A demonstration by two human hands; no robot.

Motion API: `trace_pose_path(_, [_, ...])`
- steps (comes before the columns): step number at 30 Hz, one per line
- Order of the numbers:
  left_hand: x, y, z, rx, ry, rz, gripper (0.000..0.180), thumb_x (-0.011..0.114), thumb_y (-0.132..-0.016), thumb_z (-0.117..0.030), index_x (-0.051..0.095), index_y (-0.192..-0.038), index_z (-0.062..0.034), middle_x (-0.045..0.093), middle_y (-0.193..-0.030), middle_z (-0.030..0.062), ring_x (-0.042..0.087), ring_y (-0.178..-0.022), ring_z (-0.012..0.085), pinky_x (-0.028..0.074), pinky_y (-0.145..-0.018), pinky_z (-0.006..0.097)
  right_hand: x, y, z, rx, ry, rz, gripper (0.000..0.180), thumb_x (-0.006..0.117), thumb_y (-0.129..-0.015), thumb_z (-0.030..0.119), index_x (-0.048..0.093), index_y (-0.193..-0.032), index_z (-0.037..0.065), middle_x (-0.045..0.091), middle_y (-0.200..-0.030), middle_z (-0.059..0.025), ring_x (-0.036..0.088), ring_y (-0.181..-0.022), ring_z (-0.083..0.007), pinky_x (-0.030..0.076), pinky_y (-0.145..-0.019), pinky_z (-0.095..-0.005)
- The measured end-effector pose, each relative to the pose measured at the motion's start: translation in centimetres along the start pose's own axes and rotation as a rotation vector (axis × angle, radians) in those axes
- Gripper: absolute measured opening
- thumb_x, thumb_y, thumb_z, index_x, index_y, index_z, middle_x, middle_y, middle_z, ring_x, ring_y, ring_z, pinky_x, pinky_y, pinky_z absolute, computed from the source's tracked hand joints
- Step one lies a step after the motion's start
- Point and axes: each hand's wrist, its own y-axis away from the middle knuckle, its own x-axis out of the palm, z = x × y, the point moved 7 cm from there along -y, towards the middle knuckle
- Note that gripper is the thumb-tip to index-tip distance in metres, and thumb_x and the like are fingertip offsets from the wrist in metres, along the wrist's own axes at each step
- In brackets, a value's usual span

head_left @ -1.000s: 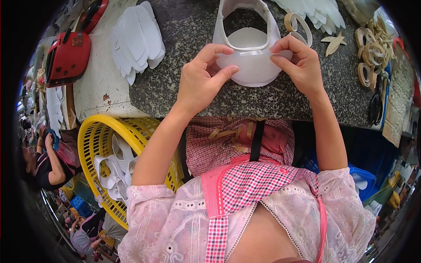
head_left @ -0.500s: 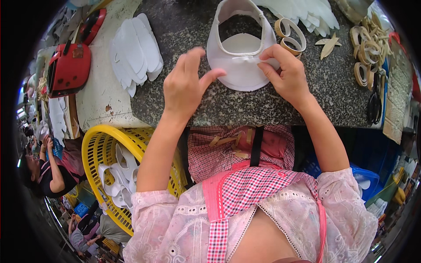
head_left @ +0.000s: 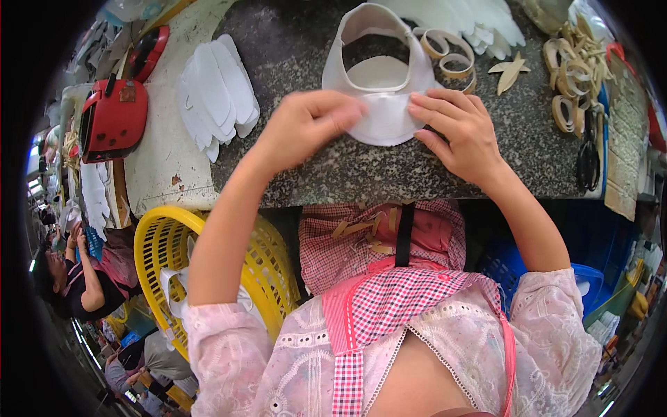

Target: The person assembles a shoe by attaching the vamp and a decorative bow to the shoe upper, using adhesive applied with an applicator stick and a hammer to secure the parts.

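A white shoe upper (head_left: 383, 119) lies on the speckled dark stone top, its rounded toe part toward me and its open loop pointing away. My right hand (head_left: 458, 132) holds its right edge, with fingers on the surface and the thumb just below. At the left edge of the same upper is my left hand (head_left: 306, 125), bent at the fingers. Motion blurs its fingertips, so whether they grip the edge is unclear. Close behind my right hand, rolls of tan-edged strip (head_left: 456, 67) rest beside the upper.
White flat pieces (head_left: 219, 90) are fanned out at the left, near a red machine (head_left: 114, 119). More white pieces (head_left: 479, 24) lie at the back. Tan strips (head_left: 570, 76) and black scissors (head_left: 589, 156) are at the right. A yellow basket (head_left: 167, 215) stands below the table edge.
My left hand has come in to the left edge of the shoe upper from a spread pose beside it. My right hand's fingers have shifted from a pinch to lying across the right edge.
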Motion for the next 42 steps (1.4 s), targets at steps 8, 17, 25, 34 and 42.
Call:
trace_pose_path(8, [-3.1, -5.0, -4.6, 0.292, -0.718, -0.787, 0.052, 0.065, -0.073, -0.021, 0.049, -0.122, -0.011, 0.06, -0.099, 0.0104, 0.057, -0.094, 0.031, 0.043, -0.087, 0.04, -4.0, -1.9, -6.5, 0.319, -0.161, -0.383, 0.023, 0.067, -0.075, 0.014, 0.066, -0.097, 0.006, 0.063, -0.09, -0.0082, 0.057, -0.09, -0.0246, 0.045, -0.079, -0.0315])
trace_pose_path(17, [-6.3, 4.2, -5.1, 0.342, -0.342, -1.1, 0.037, 0.042, -0.085, 0.001, 0.048, -0.121, -0.0057, 0.059, -0.112, 0.0112, 0.057, -0.103, 0.0212, 0.043, -0.087, 0.03, -7.3, -1.9, -13.2, 0.503, -0.169, -0.486, 0.015, 0.062, -0.077, 0.013, 0.066, -0.09, 0.008, 0.061, -0.079, -0.01, 0.063, -0.071, -0.0219, 0.048, -0.066, -0.0323])
trace_pose_path(25, [0.2, 2.8, -6.8, 0.395, -0.285, -0.835, 0.036, 0.042, -0.088, 0.002, 0.045, -0.123, -0.0012, 0.055, -0.116, 0.0127, 0.054, -0.104, 0.0208, 0.04, -0.09, 0.029, -10.0, -1.1, -7.7, 0.462, -0.212, -0.382, 0.037, 0.066, -0.079, 0.027, 0.059, -0.11, 0.007, 0.058, -0.109, -0.012, 0.055, -0.097, -0.0206, 0.043, -0.084, -0.0301])
trace_pose_path(34, [2.8, 2.5, -6.7, 0.235, 0.627, -0.058, 0.098, 0.067, -0.07, -0.054, 0.02, -0.139, -0.0025, 0.042, -0.13, 0.0223, 0.045, -0.118, 0.0262, 0.037, -0.097, 0.035, -1.3, -0.3, -0.3, 0.589, -1.767, 0.218, 0.046, 0.075, -0.066, 0.017, 0.058, -0.103, -0.004, 0.063, -0.087, -0.0048, 0.06, -0.078, -0.0106, 0.048, -0.072, -0.0248])
trace_pose_path(42, [9.6, 4.8, -2.4, -0.089, 0.92, 0.517, 0.061, 0.083, -0.055, -0.022, 0.059, -0.106, 0.0025, 0.064, -0.095, 0.0049, 0.06, -0.083, 0.0106, 0.047, -0.078, 0.025, 0.4, -0.1, 2.2, 0.417, -1.369, 0.637, 0.036, 0.082, -0.054, 0.021, 0.059, -0.075, 0.002, 0.054, -0.066, 0.0018, 0.05, -0.064, -0.0064, 0.04, -0.058, -0.0221])
